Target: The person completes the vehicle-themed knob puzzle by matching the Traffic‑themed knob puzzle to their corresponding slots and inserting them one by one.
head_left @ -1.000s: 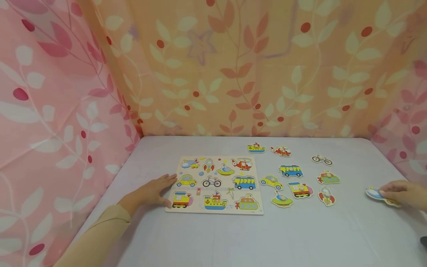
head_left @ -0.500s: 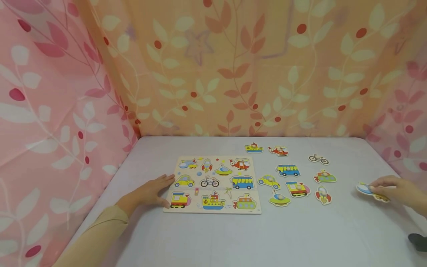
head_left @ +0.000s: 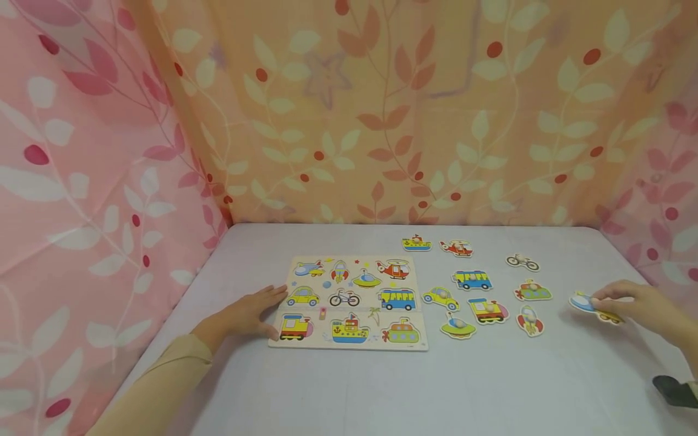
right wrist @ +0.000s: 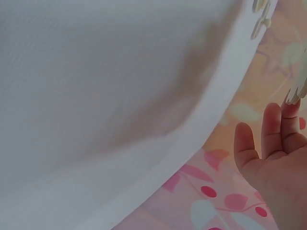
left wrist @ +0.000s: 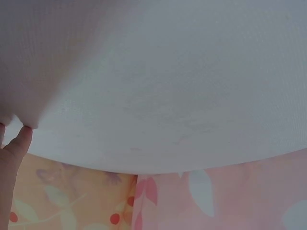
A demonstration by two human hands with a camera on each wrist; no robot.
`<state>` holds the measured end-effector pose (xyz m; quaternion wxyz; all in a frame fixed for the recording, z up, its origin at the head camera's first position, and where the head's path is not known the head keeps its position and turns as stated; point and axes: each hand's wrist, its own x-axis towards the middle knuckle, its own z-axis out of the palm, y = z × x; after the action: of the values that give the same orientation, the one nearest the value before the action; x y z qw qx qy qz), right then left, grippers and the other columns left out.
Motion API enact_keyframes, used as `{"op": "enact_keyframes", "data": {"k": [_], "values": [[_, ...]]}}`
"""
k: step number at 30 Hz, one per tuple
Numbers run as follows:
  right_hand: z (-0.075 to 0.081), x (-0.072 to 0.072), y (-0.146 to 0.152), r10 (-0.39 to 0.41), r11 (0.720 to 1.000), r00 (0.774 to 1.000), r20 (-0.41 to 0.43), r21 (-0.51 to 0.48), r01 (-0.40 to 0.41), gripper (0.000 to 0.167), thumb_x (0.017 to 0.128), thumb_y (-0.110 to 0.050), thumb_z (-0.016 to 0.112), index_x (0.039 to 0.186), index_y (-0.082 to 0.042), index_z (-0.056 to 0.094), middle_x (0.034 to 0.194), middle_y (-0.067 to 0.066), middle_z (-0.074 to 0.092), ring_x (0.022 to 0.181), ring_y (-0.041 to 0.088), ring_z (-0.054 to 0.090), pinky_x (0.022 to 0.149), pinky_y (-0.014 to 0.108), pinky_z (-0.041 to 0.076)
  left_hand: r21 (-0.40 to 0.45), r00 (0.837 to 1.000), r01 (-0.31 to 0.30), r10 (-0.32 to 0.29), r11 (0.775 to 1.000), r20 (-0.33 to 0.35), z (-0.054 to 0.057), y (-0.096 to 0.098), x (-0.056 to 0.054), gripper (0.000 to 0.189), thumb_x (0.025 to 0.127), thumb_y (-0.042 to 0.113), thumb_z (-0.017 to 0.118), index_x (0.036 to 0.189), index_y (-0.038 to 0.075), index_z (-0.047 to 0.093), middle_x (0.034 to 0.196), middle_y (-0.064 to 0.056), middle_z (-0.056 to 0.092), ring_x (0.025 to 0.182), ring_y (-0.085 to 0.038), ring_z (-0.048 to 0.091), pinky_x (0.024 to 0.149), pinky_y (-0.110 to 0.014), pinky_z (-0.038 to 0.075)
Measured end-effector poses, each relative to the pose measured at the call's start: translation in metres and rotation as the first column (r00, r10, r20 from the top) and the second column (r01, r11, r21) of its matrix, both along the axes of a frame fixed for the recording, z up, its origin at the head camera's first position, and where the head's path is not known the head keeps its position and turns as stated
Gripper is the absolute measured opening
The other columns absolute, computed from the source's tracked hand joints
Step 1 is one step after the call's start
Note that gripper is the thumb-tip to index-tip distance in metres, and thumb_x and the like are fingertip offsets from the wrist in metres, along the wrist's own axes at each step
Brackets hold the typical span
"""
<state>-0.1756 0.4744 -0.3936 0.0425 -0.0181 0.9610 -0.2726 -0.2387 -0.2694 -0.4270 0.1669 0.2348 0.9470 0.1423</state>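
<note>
A wooden puzzle board [head_left: 369, 295] printed with vehicles lies on the white-covered table. My left hand [head_left: 252, 312] rests at its left edge, fingers relaxed and thumb by the lower left corner; the left wrist view catches only fingertips [left wrist: 21, 139]. Over at the right, my right hand [head_left: 638, 306] pinches an airplane puzzle piece [head_left: 582, 303], tilted and held above the table. The right wrist view shows the edge of that piece [right wrist: 300, 86] at the fingertips, with the other fingers loosely bent. Thumb and index finger are outside that view.
Several knobbed pieces lie between board and right hand: ship [head_left: 417, 244], helicopter [head_left: 458, 247], bicycle [head_left: 523, 262], bus [head_left: 480, 281], submarine [head_left: 537, 292], car [head_left: 436, 298], train [head_left: 484, 310], flying saucer [head_left: 457, 329] and rocket [head_left: 530, 321]. Patterned curtains [head_left: 327, 121] enclose the table.
My right hand has carried the airplane piece leftward, from the table's right side toward the loose pieces. More of the right forearm's dark band shows. My left hand stays at the board.
</note>
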Motion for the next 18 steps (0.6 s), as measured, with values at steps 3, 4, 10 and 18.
{"op": "enact_keyframes", "data": {"k": [3,4,10,18], "values": [[0.002,0.000,-0.007,0.003,1.000,0.999,-0.037,-0.007,-0.003,0.037,0.096,-0.031,0.061,0.106,0.005,0.065,0.119,0.039,0.050,0.102,0.046,0.047,0.077,0.066,0.035,-0.001,1.000,0.003,-0.003,1.000,0.001,0.001,0.001,0.000,0.102,0.073,0.056,0.077,0.152,0.010,0.032,0.159,-0.008,0.026,0.145,-0.039,0.014,0.110,-0.064,0.019],[0.002,0.001,-0.009,0.006,1.000,0.999,-0.043,-0.011,-0.007,0.036,0.096,-0.030,0.062,0.105,0.005,0.065,0.119,0.039,0.051,0.102,0.045,0.047,0.077,0.066,0.035,-0.002,1.000,0.008,-0.008,1.000,-0.001,0.001,0.002,0.000,0.103,0.073,0.056,0.077,0.152,0.009,0.032,0.158,-0.009,0.026,0.145,-0.039,0.015,0.109,-0.065,0.019],[0.009,-0.001,-0.023,-0.001,1.000,0.999,-0.040,-0.004,0.001,0.040,0.096,-0.031,0.062,0.108,0.007,0.064,0.120,0.039,0.050,0.105,0.052,0.044,0.078,0.066,0.036,-0.007,1.000,0.008,-0.008,1.000,-0.001,0.001,0.002,0.000,0.103,0.072,0.056,0.077,0.152,0.009,0.032,0.158,-0.010,0.027,0.145,-0.040,0.015,0.109,-0.066,0.019],[0.017,-0.010,-0.042,0.013,1.000,0.999,-0.039,-0.016,-0.013,0.040,0.094,-0.032,0.064,0.110,0.005,0.064,0.119,0.034,0.053,0.108,0.050,0.044,0.076,0.058,0.042,-0.008,1.000,0.005,-0.005,1.000,-0.010,0.000,0.001,0.000,0.104,0.072,0.054,0.079,0.152,0.008,0.032,0.158,-0.011,0.027,0.145,-0.040,0.015,0.109,-0.064,0.021]]}}
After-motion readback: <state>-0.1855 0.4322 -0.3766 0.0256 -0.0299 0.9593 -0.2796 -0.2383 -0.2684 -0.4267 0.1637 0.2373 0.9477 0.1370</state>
